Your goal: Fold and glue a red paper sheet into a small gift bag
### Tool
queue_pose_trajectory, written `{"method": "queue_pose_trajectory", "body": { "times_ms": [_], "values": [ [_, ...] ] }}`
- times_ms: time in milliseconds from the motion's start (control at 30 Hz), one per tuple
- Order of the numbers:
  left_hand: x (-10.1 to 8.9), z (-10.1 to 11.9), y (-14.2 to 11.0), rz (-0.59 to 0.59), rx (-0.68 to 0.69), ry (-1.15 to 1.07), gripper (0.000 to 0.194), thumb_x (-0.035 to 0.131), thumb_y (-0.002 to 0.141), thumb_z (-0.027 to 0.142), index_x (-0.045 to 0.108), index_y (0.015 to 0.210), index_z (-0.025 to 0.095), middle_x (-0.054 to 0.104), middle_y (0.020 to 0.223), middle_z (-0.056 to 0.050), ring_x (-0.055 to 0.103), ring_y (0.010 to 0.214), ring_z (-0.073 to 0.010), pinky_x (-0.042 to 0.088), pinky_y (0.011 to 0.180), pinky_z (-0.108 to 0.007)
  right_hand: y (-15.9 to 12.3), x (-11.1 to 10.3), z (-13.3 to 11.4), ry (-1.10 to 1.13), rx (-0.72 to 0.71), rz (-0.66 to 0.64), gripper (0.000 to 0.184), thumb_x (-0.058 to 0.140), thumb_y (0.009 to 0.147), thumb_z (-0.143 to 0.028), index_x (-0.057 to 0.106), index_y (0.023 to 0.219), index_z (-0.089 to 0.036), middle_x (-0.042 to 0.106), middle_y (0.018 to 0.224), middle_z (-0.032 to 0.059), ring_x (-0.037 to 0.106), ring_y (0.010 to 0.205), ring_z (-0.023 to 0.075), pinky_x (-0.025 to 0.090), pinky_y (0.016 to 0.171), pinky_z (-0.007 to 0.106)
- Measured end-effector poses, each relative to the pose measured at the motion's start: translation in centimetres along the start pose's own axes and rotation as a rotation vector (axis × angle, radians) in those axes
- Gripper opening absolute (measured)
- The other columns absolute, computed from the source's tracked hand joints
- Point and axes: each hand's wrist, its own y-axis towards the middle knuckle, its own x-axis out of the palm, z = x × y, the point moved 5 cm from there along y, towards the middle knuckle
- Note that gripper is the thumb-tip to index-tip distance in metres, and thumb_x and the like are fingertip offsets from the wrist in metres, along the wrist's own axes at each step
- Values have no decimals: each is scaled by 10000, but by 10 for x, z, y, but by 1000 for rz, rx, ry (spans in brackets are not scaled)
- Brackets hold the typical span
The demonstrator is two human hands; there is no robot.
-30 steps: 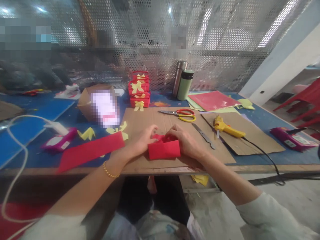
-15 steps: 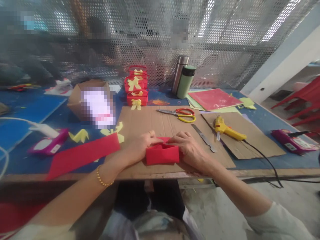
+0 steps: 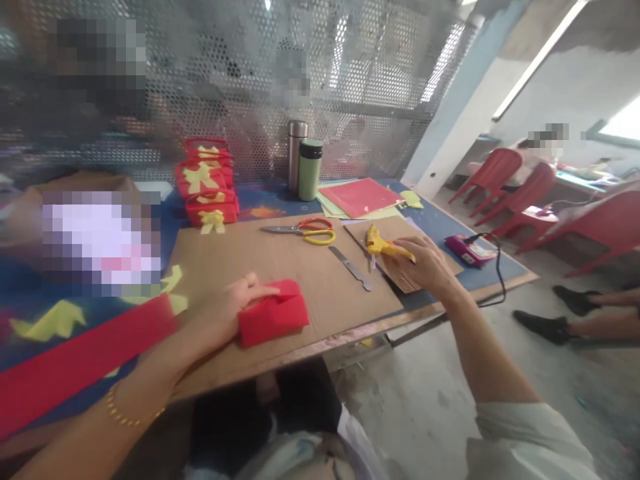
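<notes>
My left hand (image 3: pixel 247 297) grips the left side of a small folded red box (image 3: pixel 277 317), its fingers over the top edge. The box rests on the cardboard sheet (image 3: pixel 225 253) near the table's front edge. Out to the right, my right hand (image 3: pixel 425 263) has its fingers closed around the handle end of a yellow hot glue gun (image 3: pixel 385 247), which lies on a smaller piece of cardboard (image 3: pixel 357 233). Part of the handle is hidden by the fingers. Between the hands lie a flat metal blade (image 3: pixel 353 270) and scissors (image 3: pixel 305 230) with red and yellow handles.
Red boxes with yellow bows (image 3: pixel 210 190) stand at the back, left of two flasks (image 3: pixel 310 170). Red and green sheets (image 3: pixel 363 197) lie behind the glue gun. A red strip (image 3: pixel 85 360) and yellow scraps (image 3: pixel 50 320) are at left. A purple power socket (image 3: pixel 470 250) sits far right.
My right hand has let go of the red box and moved right onto the glue gun. The left hand still holds the box. The view has turned to the right.
</notes>
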Motion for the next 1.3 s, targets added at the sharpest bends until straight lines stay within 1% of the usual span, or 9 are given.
{"method": "queue_pose_trajectory", "body": {
  "times_ms": [100, 267, 433, 533, 667, 800, 1000, 1167, 1300],
  "values": [
    [2, -3, -2, -43, 46, 45, 386, 576, 899, 579, 763, 878, 242, 549, 804, -5, 531, 749, -186, 432, 706, -314, -1, 19, 24, 9, 54, -130, 441, 620, 863, -454, 715, 1196, -181, 689, 1258, 187, 630, 1150, 353, 486, 1002, 517],
    [6, -10, -5, -72, 172, 144, 274, 589, 922, 458, 777, 1071, 325, 548, 943, -9, 556, 882, -189, 448, 852, -331, 7, 37, 30, -59, 70, -209, 412, 581, 907, -425, 687, 1207, -163, 662, 1249, 237, 601, 1149, 369, 453, 977, 492],
    [8, -18, -4, -20, 68, 40, 324, 556, 944, 514, 781, 1008, 290, 552, 878, -17, 556, 831, -192, 458, 761, -320, 14, 34, 26, -136, 53, -244, 354, 498, 932, -422, 698, 1070, -165, 664, 1068, 231, 600, 989, 350, 449, 855, 476],
    [9, -12, -5, -48, 161, 111, 284, 573, 949, 461, 780, 1075, 314, 552, 907, -24, 560, 849, -189, 448, 789, -325, 17, 21, 18, -89, 108, -210, 371, 463, 921, -476, 682, 952, -178, 646, 934, 196, 584, 860, 304, 444, 775, 447],
    [10, -6, -8, -65, 234, 181, 283, 537, 978, 444, 766, 1112, 344, 540, 925, -23, 563, 887, -190, 444, 821, -328, 19, -3, -9, 191, 184, -105, 448, 518, 860, -648, 650, 895, -222, 633, 847, 114, 560, 748, 240, 453, 703, 400],
    [10, -4, -9, -54, 229, 178, 257, 552, 969, 425, 763, 1089, 339, 551, 918, -20, 569, 883, -193, 456, 818, -328, 14, -3, -56, 588, 218, -265, 495, 568, 853, -729, 662, 829, -244, 646, 824, 63, 588, 753, 211, 488, 693, 347],
    [7, -7, -8, -4, 167, 84, 234, 592, 936, 336, 681, 1134, 249, 635, 914, -18, 592, 835, -187, 474, 795, -326, 7, 15, -125, 811, 85, -515, 583, 518, 863, -767, 649, 694, -225, 633, 739, 62, 556, 660, 189, 459, 595, 321],
    [6, 3, -12, -14, 282, 135, 203, 550, 966, 282, 704, 1091, 240, 661, 1025, -50, 608, 948, -205, 474, 882, -353, 3, 24, -145, 853, 46, -641, 562, 507, 927, -695, 622, 688, -200, 610, 717, 48, 555, 673, 170, 442, 639, 307],
    [8, 4, -16, -42, 324, 234, 283, 503, 982, 233, 751, 1105, 293, 596, 970, -28, 587, 909, -191, 475, 864, -341, 2, 28, -150, 922, 44, -704, 523, 499, 957, -653, 626, 741, -194, 601, 692, 35, 567, 679, 170, 437, 678, 308]
  ]
}}
